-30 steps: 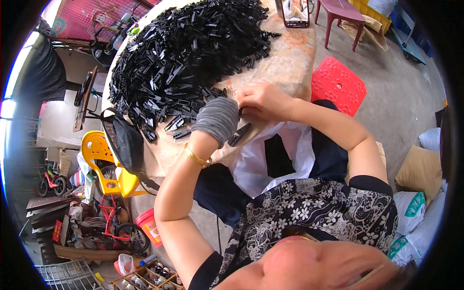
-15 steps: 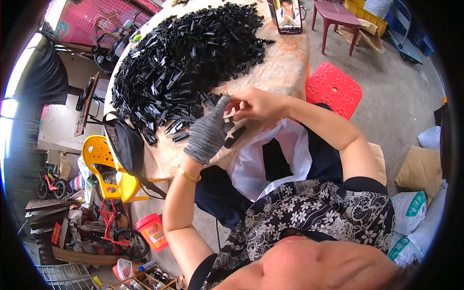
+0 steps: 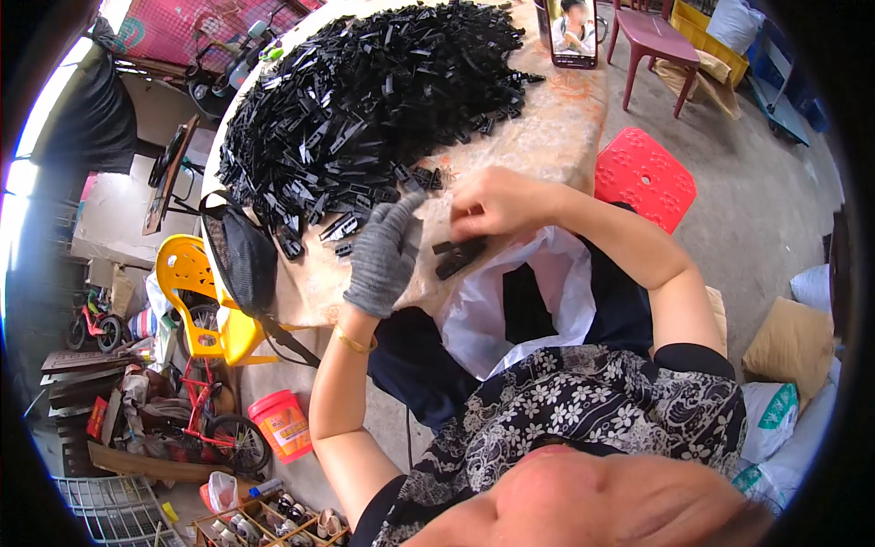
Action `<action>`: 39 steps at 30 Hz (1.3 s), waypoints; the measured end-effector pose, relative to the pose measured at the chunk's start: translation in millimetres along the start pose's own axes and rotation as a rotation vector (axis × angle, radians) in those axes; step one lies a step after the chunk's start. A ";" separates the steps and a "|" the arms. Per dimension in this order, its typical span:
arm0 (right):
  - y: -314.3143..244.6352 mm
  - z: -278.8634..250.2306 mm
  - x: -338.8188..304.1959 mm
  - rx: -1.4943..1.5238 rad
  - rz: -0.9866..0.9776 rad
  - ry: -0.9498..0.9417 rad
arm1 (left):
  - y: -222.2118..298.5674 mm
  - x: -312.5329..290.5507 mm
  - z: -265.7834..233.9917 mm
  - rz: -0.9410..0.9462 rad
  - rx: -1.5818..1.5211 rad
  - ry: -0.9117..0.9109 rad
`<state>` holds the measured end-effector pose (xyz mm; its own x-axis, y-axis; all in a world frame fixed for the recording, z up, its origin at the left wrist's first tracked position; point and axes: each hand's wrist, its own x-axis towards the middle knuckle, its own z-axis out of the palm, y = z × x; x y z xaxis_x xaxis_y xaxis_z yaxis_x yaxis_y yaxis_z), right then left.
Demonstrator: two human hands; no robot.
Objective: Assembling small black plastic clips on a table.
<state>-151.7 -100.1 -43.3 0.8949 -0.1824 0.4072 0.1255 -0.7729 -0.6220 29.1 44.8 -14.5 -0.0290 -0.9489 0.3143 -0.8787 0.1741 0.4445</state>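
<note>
A large heap of small black plastic clips [image 3: 365,100] covers much of the table. My left hand [image 3: 381,260], in a grey knitted glove, is at the heap's near edge with its fingers stretched toward loose clips. Its fingertips touch or nearly touch one of them. To its right, my bare right hand [image 3: 506,202] hovers over the cloth with fingers curled together; what they hold, if anything, is hidden. Just below it, a few black pieces [image 3: 460,259] lie by the near table edge. A white plastic bag [image 3: 474,314] hangs open over my lap.
A patterned cloth covers the table [image 3: 556,118]; a phone [image 3: 574,35] stands at its far right. A black mesh bag [image 3: 239,264] hangs at the left edge by a yellow chair [image 3: 187,283]. A red stool [image 3: 645,180] stands right; a red bucket [image 3: 281,427] sits lower left.
My hands have moved apart. The gloved left hand has straightened its fingers toward the heap, while the right has drawn off to the right. The whole view has shifted slightly.
</note>
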 end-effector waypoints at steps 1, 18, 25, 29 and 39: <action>2.2 2.1 4.5 -0.067 0.019 0.037 | -2.1 7.6 1.8 -0.064 0.132 -0.050; 13.5 13.6 3.8 -0.584 -0.037 0.174 | -38.9 58.6 23.0 0.230 0.733 0.082; 20.1 13.9 -10.5 -0.353 -0.063 0.284 | -15.4 62.3 13.4 0.206 0.355 0.294; 16.2 14.6 -8.3 -0.255 0.003 0.311 | -3.7 46.7 5.4 0.129 0.238 0.253; 20.8 13.1 -12.6 -0.201 -0.019 0.301 | 13.8 19.6 6.8 -0.179 0.063 -0.004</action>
<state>-154.8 -105.9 -70.1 0.7230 -0.3147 0.6150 0.0277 -0.8763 -0.4810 13.1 26.8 -7.9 0.1289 -0.9642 0.2317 -0.8982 -0.0145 0.4393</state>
